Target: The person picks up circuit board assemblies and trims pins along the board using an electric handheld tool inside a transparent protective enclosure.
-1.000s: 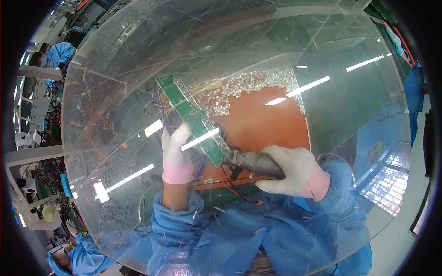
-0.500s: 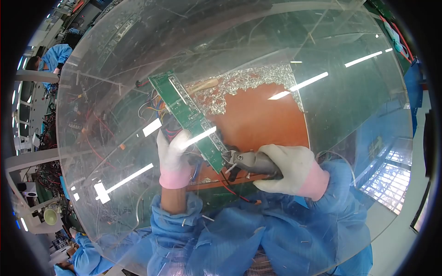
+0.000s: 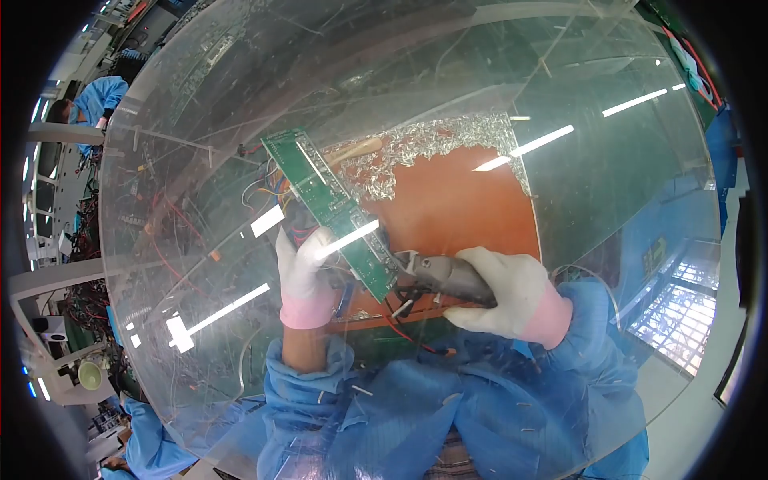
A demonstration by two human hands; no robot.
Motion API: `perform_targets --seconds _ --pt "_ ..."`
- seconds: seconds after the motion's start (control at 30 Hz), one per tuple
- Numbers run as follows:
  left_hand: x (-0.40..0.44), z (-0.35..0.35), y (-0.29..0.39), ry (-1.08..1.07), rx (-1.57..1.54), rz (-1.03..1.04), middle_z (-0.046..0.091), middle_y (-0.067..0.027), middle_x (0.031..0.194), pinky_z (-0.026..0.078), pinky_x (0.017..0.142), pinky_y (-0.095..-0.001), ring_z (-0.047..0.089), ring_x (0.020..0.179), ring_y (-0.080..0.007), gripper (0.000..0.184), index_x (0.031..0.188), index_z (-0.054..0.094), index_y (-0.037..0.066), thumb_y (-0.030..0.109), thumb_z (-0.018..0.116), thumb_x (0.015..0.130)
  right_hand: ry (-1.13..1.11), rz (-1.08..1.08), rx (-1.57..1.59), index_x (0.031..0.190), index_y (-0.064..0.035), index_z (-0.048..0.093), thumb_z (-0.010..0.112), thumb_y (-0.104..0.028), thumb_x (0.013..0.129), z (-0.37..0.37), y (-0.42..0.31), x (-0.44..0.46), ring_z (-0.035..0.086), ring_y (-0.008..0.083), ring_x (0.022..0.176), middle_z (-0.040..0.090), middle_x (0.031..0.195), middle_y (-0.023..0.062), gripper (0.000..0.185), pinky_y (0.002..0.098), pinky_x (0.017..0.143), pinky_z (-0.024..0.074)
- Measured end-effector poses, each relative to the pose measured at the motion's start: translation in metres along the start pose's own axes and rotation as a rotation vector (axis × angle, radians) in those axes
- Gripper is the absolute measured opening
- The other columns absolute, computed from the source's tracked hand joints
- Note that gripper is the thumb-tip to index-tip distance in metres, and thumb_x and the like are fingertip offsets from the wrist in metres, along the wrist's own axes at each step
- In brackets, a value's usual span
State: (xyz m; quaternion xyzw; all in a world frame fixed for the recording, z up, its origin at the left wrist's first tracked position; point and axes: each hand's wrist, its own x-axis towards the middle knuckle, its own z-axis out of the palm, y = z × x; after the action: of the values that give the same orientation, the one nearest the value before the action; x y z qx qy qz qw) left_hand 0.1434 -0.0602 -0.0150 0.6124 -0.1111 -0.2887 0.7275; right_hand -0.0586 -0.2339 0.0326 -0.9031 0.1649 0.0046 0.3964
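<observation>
My left hand (image 3: 306, 268), in a white glove with a pink cuff, grips the lower left edge of a long green circuit board (image 3: 320, 192). The board slants from upper left to lower right, and the fingers beneath it are partly hidden. My right hand (image 3: 512, 292), gloved alike, is wrapped round dark-handled cutting pliers (image 3: 452, 276). Their metal jaws point left and lie at the board's lower right edge; whether they touch it I cannot tell. Colored wires (image 3: 276, 188) show at the board's left side, and a red and black lead (image 3: 400, 328) hangs below its lower end.
A clear plastic cover (image 3: 608, 184) with reflections lies between my view and the hands. Beneath, many silvery clippings (image 3: 448, 132) border an orange-brown mat (image 3: 464, 208). A wooden-looking handle (image 3: 360, 150) lies behind the board. Another person in blue (image 3: 100, 96) is at far left.
The pliers have turned slightly and their head has shifted a little up and right along the board's edge. My left hand and the board stay nearly in place.
</observation>
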Motion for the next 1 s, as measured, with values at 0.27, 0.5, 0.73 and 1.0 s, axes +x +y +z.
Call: perform_targets --seconds 0.27,0.5,0.73,1.0 --pt "-0.006 0.005 -0.001 0.002 -0.171 0.015 0.066 -0.0107 0.092 0.045 0.065 -0.0238 0.059 0.072 -0.0153 0.046 0.118 0.054 -0.003 0.002 0.061 0.074 0.101 -0.124 -0.033 0.105 -0.0040 0.058 0.077 -0.027 0.064 0.003 0.004 -0.001 0.062 0.0284 0.067 0.066 0.084 0.0111 0.050 0.0321 0.062 0.0477" --pt "-0.009 -0.005 0.002 -0.009 0.000 -0.055 0.066 -0.0113 0.095 0.046 0.068 -0.0247 0.061 0.077 -0.0166 0.050 0.121 0.052 -0.003 0.000 0.061 0.072 0.019 -0.097 -0.064 0.106 -0.0045 0.058 0.076 -0.027 0.064 0.003 0.002 -0.001 0.062 0.0283 0.069 0.066 0.084 0.0109 0.050 0.0326 0.063 0.0478" --pt "-0.010 0.012 0.013 0.014 -0.088 -0.026 0.066 -0.0110 0.096 0.046 0.066 -0.0239 0.061 0.075 -0.0161 0.049 0.120 0.053 -0.002 0.000 0.062 0.072 -0.021 -0.030 -0.043 0.105 -0.0045 0.059 0.076 -0.027 0.065 0.002 -0.001 -0.001 0.063 0.0285 0.069 0.066 0.084 0.0110 0.049 0.0327 0.063 0.0479" --pt "-0.011 0.011 0.011 -0.005 -0.122 -0.039 0.066 -0.0104 0.096 0.044 0.065 -0.0228 0.060 0.074 -0.0148 0.046 0.118 0.054 -0.002 0.000 0.061 0.073 0.004 -0.043 -0.030 0.104 -0.0041 0.059 0.077 -0.026 0.065 0.004 0.001 0.001 0.062 0.0279 0.067 0.066 0.083 0.0107 0.048 0.0322 0.063 0.0479"
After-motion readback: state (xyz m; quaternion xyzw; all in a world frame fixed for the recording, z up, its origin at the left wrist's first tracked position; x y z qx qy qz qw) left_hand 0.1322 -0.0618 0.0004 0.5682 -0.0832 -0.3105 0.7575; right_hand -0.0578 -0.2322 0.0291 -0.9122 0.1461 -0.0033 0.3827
